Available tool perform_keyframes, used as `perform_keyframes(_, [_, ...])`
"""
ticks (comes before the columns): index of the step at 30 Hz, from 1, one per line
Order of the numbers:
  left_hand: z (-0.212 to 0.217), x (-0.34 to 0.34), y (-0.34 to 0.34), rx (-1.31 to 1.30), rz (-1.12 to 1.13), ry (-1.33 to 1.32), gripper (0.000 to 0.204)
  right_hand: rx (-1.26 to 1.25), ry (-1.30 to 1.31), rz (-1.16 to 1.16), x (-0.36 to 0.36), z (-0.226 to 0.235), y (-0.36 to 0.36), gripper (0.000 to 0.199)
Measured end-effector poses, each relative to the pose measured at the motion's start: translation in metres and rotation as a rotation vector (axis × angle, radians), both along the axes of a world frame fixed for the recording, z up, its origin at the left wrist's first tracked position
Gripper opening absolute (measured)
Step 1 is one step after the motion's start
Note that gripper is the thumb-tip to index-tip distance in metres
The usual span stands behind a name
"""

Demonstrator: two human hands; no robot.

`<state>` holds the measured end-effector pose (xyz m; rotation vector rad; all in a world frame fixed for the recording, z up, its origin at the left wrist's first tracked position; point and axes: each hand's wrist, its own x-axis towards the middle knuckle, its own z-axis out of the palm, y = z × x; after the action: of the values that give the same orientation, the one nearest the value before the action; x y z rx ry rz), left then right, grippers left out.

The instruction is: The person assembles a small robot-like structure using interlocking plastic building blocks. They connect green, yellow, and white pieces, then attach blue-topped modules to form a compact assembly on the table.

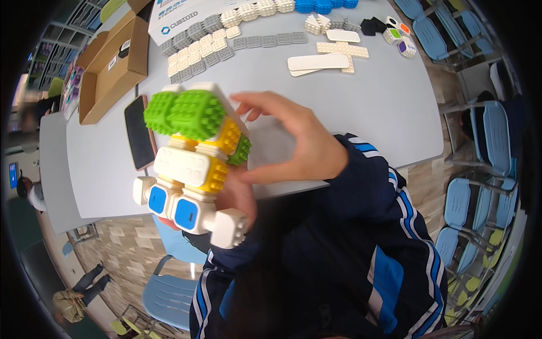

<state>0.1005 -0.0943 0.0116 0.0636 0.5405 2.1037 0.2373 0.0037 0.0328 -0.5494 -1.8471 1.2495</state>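
Note:
A model built of studded plastic blocks is raised over the near left edge of the table. Green blocks sit at its top, with yellow and white ones below and two blue-faced cubes at the bottom. My left hand grips it from underneath and behind, its fingers mostly hidden by the blocks. To the right of the model is my right hand, thumb and fingers spread wide with nothing between them. Its fingertips are close to the model's right side; whether they touch it I cannot tell.
A phone lies left of the model, near an open cardboard box. Rows of grey and cream plates and long white pieces lie farther back. Several coloured-face cubes sit at the far right. Blue chairs surround the table.

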Motion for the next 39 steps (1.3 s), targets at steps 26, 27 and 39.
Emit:
perform_keyframes(26, [0.033, 0.004, -0.001, -0.131, -0.203, 0.823, 0.139, -0.277, 0.232, 0.195, 0.001, -0.002, -0.027, 0.111])
perform_keyframes(27, [0.028, -0.002, 0.001, -0.124, -0.247, 0.828, 0.137, -0.318, 0.237, 0.187, 0.001, -0.003, -0.027, 0.112])
perform_keyframes(39, [0.034, -0.059, 0.038, -0.289, -0.595, 0.786, 0.077, -0.644, -0.156, 0.259, 0.064, 0.006, 0.001, 0.106])
